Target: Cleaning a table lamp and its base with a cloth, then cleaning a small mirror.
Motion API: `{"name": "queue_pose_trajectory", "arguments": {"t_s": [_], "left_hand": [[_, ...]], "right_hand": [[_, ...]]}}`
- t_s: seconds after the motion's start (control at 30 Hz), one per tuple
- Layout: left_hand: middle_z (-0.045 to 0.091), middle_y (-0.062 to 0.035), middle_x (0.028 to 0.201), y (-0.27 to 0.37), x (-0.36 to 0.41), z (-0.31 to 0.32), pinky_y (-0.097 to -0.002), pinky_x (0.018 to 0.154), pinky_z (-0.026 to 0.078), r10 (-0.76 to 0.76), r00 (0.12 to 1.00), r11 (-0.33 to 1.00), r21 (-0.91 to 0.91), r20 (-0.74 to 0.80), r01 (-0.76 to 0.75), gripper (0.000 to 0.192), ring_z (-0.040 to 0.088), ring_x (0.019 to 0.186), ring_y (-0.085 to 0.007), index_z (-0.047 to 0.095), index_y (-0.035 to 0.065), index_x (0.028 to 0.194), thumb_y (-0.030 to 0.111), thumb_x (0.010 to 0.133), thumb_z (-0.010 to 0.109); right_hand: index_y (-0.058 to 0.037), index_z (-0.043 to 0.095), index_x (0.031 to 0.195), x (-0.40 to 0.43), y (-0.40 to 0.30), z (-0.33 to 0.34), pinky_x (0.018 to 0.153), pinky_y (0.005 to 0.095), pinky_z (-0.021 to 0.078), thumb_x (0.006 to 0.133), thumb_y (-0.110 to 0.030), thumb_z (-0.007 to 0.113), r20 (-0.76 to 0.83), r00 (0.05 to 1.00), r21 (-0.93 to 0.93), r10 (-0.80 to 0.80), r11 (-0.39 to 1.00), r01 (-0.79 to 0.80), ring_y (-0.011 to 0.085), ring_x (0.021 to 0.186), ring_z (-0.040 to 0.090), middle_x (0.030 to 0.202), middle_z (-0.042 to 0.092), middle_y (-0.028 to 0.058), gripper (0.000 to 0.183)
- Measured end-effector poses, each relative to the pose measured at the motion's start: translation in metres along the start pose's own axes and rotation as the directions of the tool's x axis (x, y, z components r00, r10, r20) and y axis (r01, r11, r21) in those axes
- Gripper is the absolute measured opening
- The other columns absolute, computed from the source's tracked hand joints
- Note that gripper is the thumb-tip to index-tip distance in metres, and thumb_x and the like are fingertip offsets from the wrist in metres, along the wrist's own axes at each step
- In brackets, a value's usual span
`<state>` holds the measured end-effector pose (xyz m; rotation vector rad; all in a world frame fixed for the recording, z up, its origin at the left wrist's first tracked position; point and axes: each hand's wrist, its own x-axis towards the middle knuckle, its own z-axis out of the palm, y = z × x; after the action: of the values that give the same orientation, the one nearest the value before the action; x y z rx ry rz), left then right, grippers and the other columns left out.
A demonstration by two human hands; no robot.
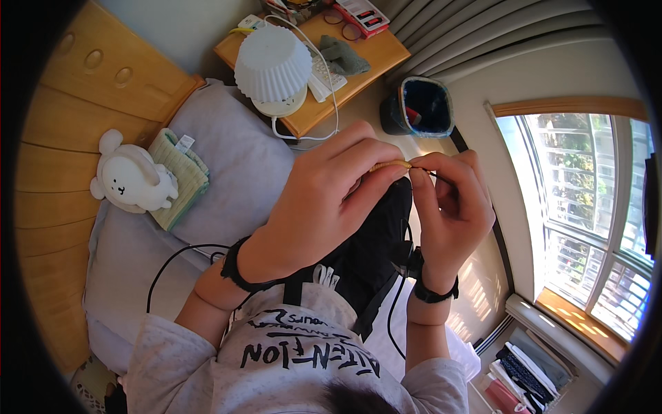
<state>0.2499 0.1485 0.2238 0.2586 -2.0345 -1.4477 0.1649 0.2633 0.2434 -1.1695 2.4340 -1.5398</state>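
My left hand (331, 191) pinches a thin, yellow ribbed strip (389, 164), possibly a braided cord, between thumb and forefinger. Part of the strip disappears behind the thumb. Close beside it, the thumb and forefinger of my right hand (457, 202) grip a thin dark cord (433, 174) at the strip's right end. The fingertips of the two hands almost meet. Whether strip and cord are joined is too small to tell. Both hands are raised over my lap in black trousers (362, 269). A black band circles each wrist.
Left lies a bed pillow (232, 150) with a white plush toy (129, 176) and a folded green towel (199, 194). Ahead, a wooden nightstand (357, 85) holds a white lamp (274, 64), glasses (351, 31) and a grey cloth (344, 56). A lined bin (390, 114) stands near the window (574, 176).
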Motion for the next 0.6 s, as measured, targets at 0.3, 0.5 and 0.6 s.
{"name": "queue_pose_trajectory", "arguments": {"t_s": [0.3, 0.5, 0.6], "left_hand": [[0.047, -0.0006, 0.075, -0.002, -0.003, -0.004, -0.0151, 0.051, 0.032, -0.188, 0.980, 0.973, -0.123, 0.072, 0.195, 0.013, 0.042, 0.059, -0.0032, 0.056, -0.0025, 0.084, -0.005, 0.073, 0.062], [0.050, -0.0020, 0.078, -0.014, -0.003, -0.009, -0.0145, 0.053, 0.035, -0.178, 0.984, 0.971, -0.159, 0.019, 0.178, 0.010, 0.045, 0.063, -0.0025, 0.057, -0.0037, 0.085, -0.008, 0.075, 0.057], [0.052, -0.0023, 0.079, -0.013, -0.001, -0.014, -0.0146, 0.051, 0.034, -0.125, 0.992, 0.992, -0.030, 0.022, 0.126, 0.009, 0.044, 0.061, -0.0019, 0.058, -0.0040, 0.085, -0.007, 0.078, 0.054]], "right_hand": [[-0.0017, 0.062, 0.081, 0.001, 0.015, -0.007, 0.044, 0.0159, 0.0206, 0.069, 0.003, 0.065, -0.068, 0.991, 0.149, 0.119, 0.983, -0.108, 0.0011, 0.052, 0.031, 0.068, 0.042, -0.0029, 0.013], [-0.0010, 0.063, 0.081, 0.003, 0.022, -0.014, 0.045, 0.0156, 0.0195, 0.070, 0.003, 0.066, -0.091, 0.988, 0.117, 0.125, 0.987, -0.114, 0.0006, 0.053, 0.030, 0.067, 0.040, -0.0034, 0.012], [-0.0012, 0.063, 0.081, 0.003, 0.025, -0.016, 0.045, 0.0155, 0.0194, 0.070, 0.002, 0.066, -0.100, 0.986, 0.089, 0.132, 0.988, -0.123, 0.0006, 0.053, 0.029, 0.067, 0.041, -0.0034, 0.012]]}}
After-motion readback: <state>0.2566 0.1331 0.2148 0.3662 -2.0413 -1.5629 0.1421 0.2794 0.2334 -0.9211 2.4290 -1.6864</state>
